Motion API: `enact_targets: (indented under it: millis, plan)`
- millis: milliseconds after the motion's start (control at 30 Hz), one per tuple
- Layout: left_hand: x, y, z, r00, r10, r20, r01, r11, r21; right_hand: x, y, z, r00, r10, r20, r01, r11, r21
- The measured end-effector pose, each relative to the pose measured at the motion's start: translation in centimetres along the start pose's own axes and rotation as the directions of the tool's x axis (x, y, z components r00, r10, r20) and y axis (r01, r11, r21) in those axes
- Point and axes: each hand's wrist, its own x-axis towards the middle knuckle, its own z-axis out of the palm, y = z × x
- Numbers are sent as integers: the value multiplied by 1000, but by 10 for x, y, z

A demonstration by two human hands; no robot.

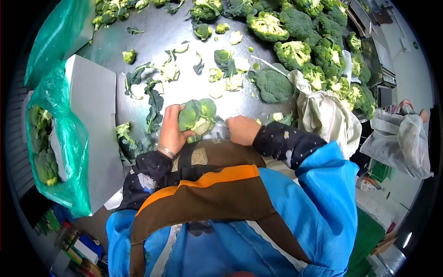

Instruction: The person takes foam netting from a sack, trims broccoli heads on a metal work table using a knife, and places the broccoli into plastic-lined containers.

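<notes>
My left hand (172,130) is wrapped around the side of a broccoli head (197,113) at the near edge of the metal table. The broccoli is tilted, with its pale cut stem side toward my right hand. My right hand (243,130) is closed in a fist just right of it, around a knife whose handle is hidden. Only a thin sliver of the blade shows, at the broccoli's right side. Loose broccoli leaves (155,102) and pale stem pieces (233,83) lie on the table beyond my hands. A whole broccoli head (274,85) rests to the right.
A big pile of broccoli (314,41) covers the table's (152,41) far right. At the left stands a white box (94,124) beside a green plastic bag (69,138) holding broccoli. A white woven sack (327,115) lies at the right edge, near a hanging plastic bag (399,141).
</notes>
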Motion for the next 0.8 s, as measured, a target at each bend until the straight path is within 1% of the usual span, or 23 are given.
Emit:
enact_targets:
  millis: [33, 100, 133, 200, 233, 333, 367, 467, 500, 533, 567, 600, 700, 800]
  plan:
    - [-1, 0, 0, 1000, 6, -15, -6, 1000, -10, -4, -3, 3, 998, 22, -56, -22, 1000, -6]
    - [-7, -3, 2, 997, -68, -45, 65, 996, -59, -15, -12, 11, 984, 68, -162, -71, 997, -10]
    - [-9, -5, 3, 992, -107, -62, 102, 991, -86, -18, -13, 17, 966, 82, -246, -65, 995, 77]
    - [-13, -15, 9, 963, -256, -85, 235, 952, -197, -18, -12, 35, 910, 122, -396, -22, 969, 247]
    - [-15, -18, 11, 939, -331, -92, 300, 920, -250, -15, -11, 41, 795, 228, -562, 77, 881, 467]
    - [-15, -18, 8, 938, -335, -90, 295, 906, -303, -23, -16, 22, 859, 312, -406, 33, 757, 652]
    - [-13, -16, 5, 946, -312, -92, 280, 926, -255, -23, -14, 23, 876, 253, -410, 97, 741, 665]
    - [-10, -27, 2, 912, -406, -66, 318, 799, -511, -17, -8, 26, 863, 189, -468, 174, 760, 626]
    - [-6, -35, 3, 905, -424, -20, 290, 652, -700, -16, -8, 23, 876, 216, -431, 147, 731, 666]
    - [-11, -38, 1, 851, -512, 119, 377, 437, -817, -15, -9, 21, 888, 241, -391, 119, 701, 704]
    - [-12, -34, -4, 810, -565, 157, 417, 367, -832, -14, -10, 19, 900, 262, -349, 91, 668, 738]
    - [-13, -32, -7, 764, -614, 199, 454, 293, -842, -12, -11, 19, 897, 248, -365, 113, 670, 734]
    - [-15, -35, -10, 778, -592, 211, 409, 221, -885, -13, -14, 22, 895, 227, -384, 143, 669, 730]
    - [-8, -16, -14, 803, -589, 95, 280, 231, -932, -16, -18, 15, 904, 210, -372, 131, 693, 709]
